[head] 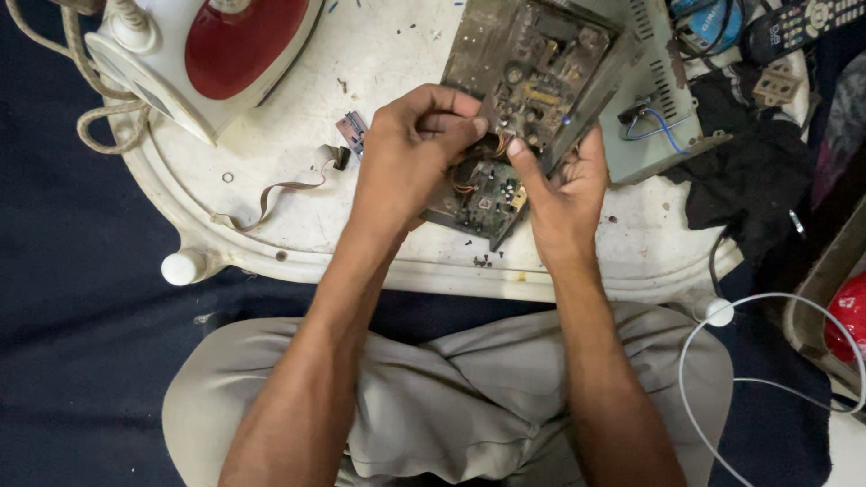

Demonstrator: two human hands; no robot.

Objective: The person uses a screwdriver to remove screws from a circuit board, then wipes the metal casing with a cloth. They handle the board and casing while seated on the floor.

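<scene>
Head view showed both hands at work on a dusty circuit board [523, 81] tilted up over the white counter [298, 216] — the left hand [410, 149] pinched closed on the board's lower edge, the right hand [564, 194] gripping it from below with the thumb pressed on its face. A second, smaller board [478, 203] lay just under them, wires running between the two. Off to the left sat a red-and-white iron [207, 54], with a ribbon cable [271, 194] loose on the counter — a grey metal casing [663, 99] lay to the right.
</scene>
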